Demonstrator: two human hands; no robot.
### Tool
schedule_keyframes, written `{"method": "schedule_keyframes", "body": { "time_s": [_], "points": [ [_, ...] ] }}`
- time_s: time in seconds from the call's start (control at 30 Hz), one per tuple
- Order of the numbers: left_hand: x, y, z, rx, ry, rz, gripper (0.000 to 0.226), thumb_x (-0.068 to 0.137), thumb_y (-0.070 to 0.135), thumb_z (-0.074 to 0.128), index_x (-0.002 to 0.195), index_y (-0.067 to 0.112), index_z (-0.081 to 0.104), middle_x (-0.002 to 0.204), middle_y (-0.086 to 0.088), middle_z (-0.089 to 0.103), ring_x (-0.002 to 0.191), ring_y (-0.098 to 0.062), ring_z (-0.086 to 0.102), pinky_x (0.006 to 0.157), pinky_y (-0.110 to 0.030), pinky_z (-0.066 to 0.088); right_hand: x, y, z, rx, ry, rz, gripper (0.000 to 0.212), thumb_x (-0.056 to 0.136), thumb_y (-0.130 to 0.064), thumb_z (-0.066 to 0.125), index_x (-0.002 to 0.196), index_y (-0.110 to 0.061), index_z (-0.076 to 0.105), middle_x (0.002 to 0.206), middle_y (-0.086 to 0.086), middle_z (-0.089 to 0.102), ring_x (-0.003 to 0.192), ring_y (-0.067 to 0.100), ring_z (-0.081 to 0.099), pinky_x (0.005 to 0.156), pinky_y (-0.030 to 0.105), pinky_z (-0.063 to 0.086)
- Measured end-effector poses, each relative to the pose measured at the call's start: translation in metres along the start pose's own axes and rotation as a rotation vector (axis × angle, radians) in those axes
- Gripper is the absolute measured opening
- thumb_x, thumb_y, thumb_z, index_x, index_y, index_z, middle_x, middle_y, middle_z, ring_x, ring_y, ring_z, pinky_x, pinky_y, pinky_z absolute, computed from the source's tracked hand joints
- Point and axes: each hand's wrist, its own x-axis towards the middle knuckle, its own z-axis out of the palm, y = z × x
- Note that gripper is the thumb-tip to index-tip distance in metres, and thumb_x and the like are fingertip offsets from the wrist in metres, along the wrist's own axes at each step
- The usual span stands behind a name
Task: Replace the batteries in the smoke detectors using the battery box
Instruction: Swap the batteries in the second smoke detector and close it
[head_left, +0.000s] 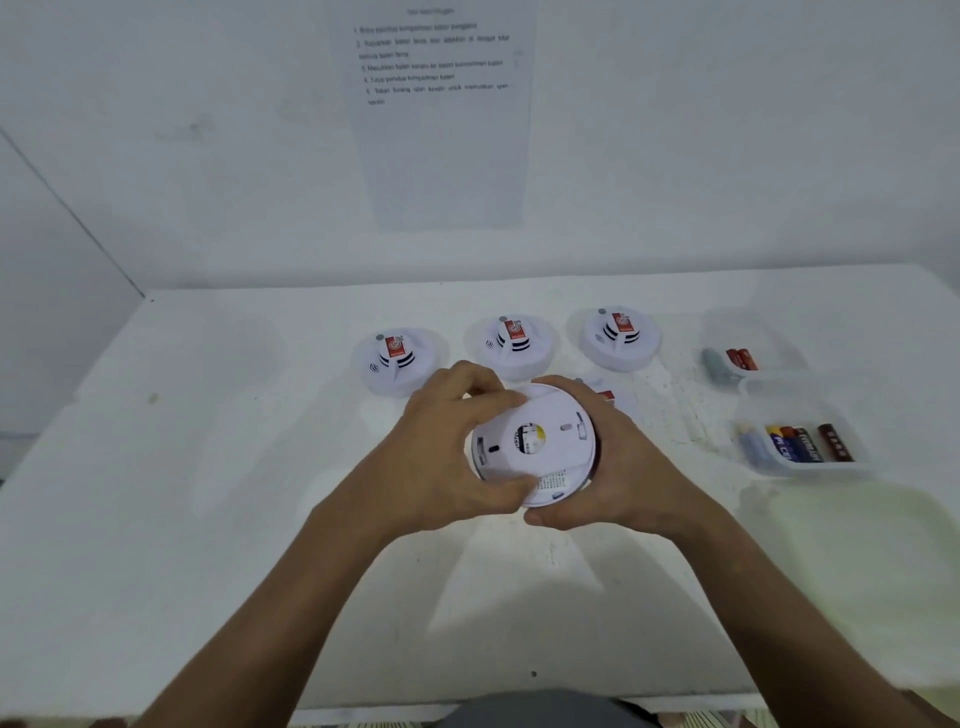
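Both hands hold one detector (535, 447) up off the surface (208, 467), turned so that its flat back faces the camera, which is where a battery cover would be reached. The left hand (447, 457) curls over the back plate, fingers wrapped across the upper rim and thumb pressed along the lower edge; the right hand (613, 467) cups the body from the other side, fingers hooked behind and thumb under the rim. That opposed grip suits twisting the plate against the body, so the step in hand is probably opening or closing the back, though which one cannot be told. The detector is a smooth white plastic disc with small slots, a printed label patch and a round central opening showing something yellow. Three more detectors (514, 343) sit face-up in a row behind it, domed white shells with raised vented centres and red stickers; a fourth piece lies half-hidden behind the right hand. At the right stand two clear plastic boxes: the near box (805, 467) holds several cylindrical batteries (795, 444), the far box (753, 332) only a few. A printed sheet (436, 104) hangs on the wall, too blurred to read.
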Motion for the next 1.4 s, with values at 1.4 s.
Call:
{"method": "schedule_keyframes", "body": {
  "time_s": [1.4],
  "points": [
    [-0.003, -0.035, -0.008, -0.390, -0.132, -0.216, 0.095, 0.065, 0.036, 0.087, 0.142, 0.050, 0.032, 0.127, 0.026, 0.057, 0.110, -0.003, 0.059, 0.089, -0.023, 0.052, 0.045, 0.017, -0.002, 0.112, -0.189, 0.035, 0.095, 0.056, 0.005, 0.086, 0.133, -0.025, 0.038, 0.123, -0.026, 0.058, 0.122, 0.003, 0.055, 0.095, 0.022, 0.052]
  ]
}}
